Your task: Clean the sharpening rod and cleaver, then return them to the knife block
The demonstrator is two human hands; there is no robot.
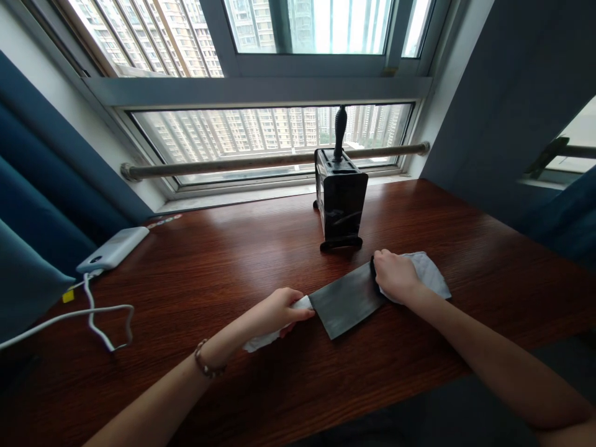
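Wooden surface (223,248): broad blade (347,301) spans from left hand (278,308), gripping white wrapping (262,340), to right hand (395,275), closed on white cloth (431,276); long axis rightward, slightly away.

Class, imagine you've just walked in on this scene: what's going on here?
A person is handling a flat grey blade, perhaps a cleaver's, above a wooden table. The left hand grips a white piece at its near end. The right hand is closed at the far end, with a white cloth spreading out from under it. Just beyond stands a black holder with a dark handle sticking up.
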